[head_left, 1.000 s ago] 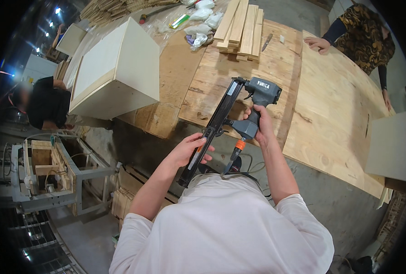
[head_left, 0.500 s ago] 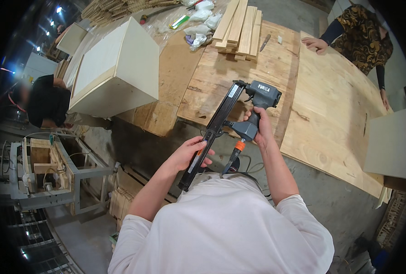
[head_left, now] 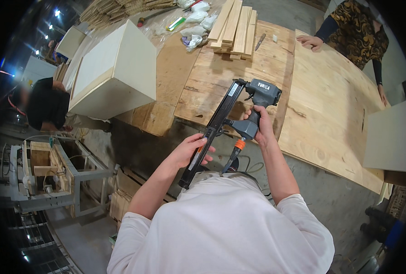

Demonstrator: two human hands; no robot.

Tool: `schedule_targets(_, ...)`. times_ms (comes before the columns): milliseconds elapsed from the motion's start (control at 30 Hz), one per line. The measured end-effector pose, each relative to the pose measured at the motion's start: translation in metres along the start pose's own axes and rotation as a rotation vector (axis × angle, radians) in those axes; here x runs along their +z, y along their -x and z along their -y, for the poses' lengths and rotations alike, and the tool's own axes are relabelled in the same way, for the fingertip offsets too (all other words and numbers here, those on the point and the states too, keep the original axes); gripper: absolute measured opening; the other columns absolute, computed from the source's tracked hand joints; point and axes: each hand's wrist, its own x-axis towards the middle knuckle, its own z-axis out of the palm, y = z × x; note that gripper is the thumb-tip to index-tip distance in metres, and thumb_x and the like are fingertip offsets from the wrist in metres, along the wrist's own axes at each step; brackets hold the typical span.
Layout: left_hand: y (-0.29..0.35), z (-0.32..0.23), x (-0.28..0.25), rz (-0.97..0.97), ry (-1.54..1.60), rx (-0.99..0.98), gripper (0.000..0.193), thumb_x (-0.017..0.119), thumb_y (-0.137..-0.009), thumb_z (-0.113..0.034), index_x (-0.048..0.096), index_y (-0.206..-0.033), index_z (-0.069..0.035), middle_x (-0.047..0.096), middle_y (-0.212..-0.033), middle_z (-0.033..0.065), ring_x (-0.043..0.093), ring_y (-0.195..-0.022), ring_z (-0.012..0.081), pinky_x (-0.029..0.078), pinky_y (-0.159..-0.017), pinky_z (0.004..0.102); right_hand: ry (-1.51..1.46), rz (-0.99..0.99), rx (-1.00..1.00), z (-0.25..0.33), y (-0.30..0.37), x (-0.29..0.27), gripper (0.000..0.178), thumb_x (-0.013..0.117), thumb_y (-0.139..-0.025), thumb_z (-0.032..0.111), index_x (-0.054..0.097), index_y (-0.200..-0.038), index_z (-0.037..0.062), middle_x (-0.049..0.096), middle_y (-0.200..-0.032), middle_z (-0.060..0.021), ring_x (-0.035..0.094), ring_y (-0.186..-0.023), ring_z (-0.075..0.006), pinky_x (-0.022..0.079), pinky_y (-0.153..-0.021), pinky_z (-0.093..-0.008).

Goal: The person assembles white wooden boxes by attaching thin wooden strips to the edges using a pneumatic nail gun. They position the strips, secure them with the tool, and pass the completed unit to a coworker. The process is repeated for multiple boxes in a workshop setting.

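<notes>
A dark grey and black pneumatic nail gun (head_left: 263, 92) is held in front of my body, its long black magazine slanting down toward my shirt. My right hand (head_left: 264, 125) wraps round its grip. Lower down, my left hand (head_left: 190, 150) clasps the magazine with the thumb on top and fingertips showing past its far side. An air hose joins the gun's handle end through an orange fitting (head_left: 240, 144). Beyond the gun's head lies the plywood tabletop (head_left: 239, 84).
A stack of wooden strips (head_left: 234, 32) lies at the back, beside a knife (head_left: 260, 41). At left stands a pale box (head_left: 116, 68); plastic bags (head_left: 196, 29) lie behind. One person's hand (head_left: 310, 42) rests on the right-hand plywood sheet (head_left: 330, 118). Another person (head_left: 48, 102) stands left.
My grip on the nail gun is the same in both frames. The table and its things have shifted slightly left in view.
</notes>
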Motion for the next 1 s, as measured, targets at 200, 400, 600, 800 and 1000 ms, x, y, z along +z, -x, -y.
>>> schedule_targets(200,0.000,-0.002,0.000,0.018,-0.004,-0.021,0.020,0.050,-0.096,-0.023,0.052,-0.107,-0.006,0.065,-0.093,0.0141,0.067,-0.070,0.0248,0.056,-0.055,0.0339,0.002,0.003,0.003,0.003,0.006,0.001,0.015,0.052,-0.086,0.020,0.050,-0.083,0.0058,0.057,-0.071,-0.0062,0.058,-0.064,-0.0192,0.054,-0.068,-0.0386)
schedule_targets(400,-0.003,0.001,0.005,0.019,0.010,-0.028,0.019,0.051,-0.096,-0.024,0.052,-0.106,-0.008,0.065,-0.092,0.0138,0.067,-0.070,0.0252,0.056,-0.055,0.0340,-0.002,0.002,-0.008,0.008,0.010,-0.003,0.015,0.052,-0.086,0.020,0.051,-0.084,0.0054,0.057,-0.071,-0.0066,0.059,-0.065,-0.0197,0.054,-0.068,-0.0392)
schedule_targets(600,-0.009,-0.007,0.008,0.036,0.008,-0.050,0.020,0.051,-0.096,-0.023,0.052,-0.108,-0.007,0.065,-0.092,0.0141,0.067,-0.070,0.0263,0.055,-0.055,0.0355,-0.004,-0.004,-0.038,0.012,0.010,-0.005,0.015,0.053,-0.086,0.019,0.050,-0.086,0.0049,0.056,-0.072,-0.0067,0.059,-0.065,-0.0198,0.054,-0.069,-0.0394)
schedule_targets(800,-0.012,-0.010,0.014,0.046,-0.029,-0.018,0.022,0.050,-0.096,-0.023,0.051,-0.110,-0.007,0.065,-0.091,0.0143,0.066,-0.070,0.0266,0.055,-0.054,0.0359,-0.038,-0.035,-0.054,0.015,0.016,-0.008,0.015,0.054,-0.086,0.019,0.050,-0.088,0.0045,0.056,-0.072,-0.0067,0.058,-0.066,-0.0200,0.053,-0.070,-0.0391)
schedule_targets(1000,-0.018,-0.010,0.015,0.050,-0.053,-0.030,0.021,0.050,-0.096,-0.022,0.052,-0.109,-0.005,0.065,-0.091,0.0143,0.066,-0.069,0.0245,0.055,-0.055,0.0340,-0.048,-0.082,-0.070,0.014,0.020,-0.013,0.015,0.053,-0.087,0.018,0.051,-0.086,0.0039,0.057,-0.072,-0.0072,0.059,-0.066,-0.0206,0.054,-0.068,-0.0384)
